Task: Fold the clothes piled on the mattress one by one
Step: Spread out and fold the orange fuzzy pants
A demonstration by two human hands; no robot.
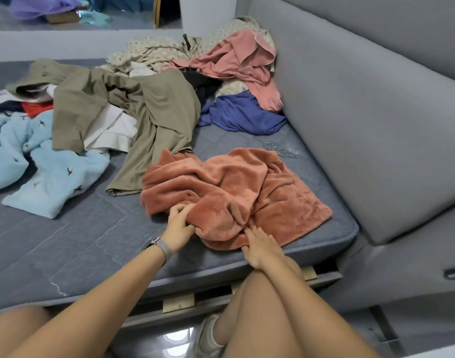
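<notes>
We find no words, brand names, labels or numbers that we can read anywhere. The fluffy light-blue garment (40,161) at the near left carries only small dark bird-shaped motifs, and the beige patterned fabric (148,51) at the far side only pale spots.

A grey quilted mattress (66,244) fills the centre of the view, lying on a low frame whose pale wooden slats (178,303) show beneath its near edge at 6 o'clock. A grey padded headboard (371,94) rises along the mattress from 1 to 4 o'clock. Glossy floor tiles (154,339) at 6 o'clock reflect round lights. At 11 o'clock a pale ledge (73,42) borders the mattress; beyond it lies a grey floor (133,21) (a purple heap there is too blurred to identify). A white wall panel (208,11) stands at 12 o'clock.
</notes>
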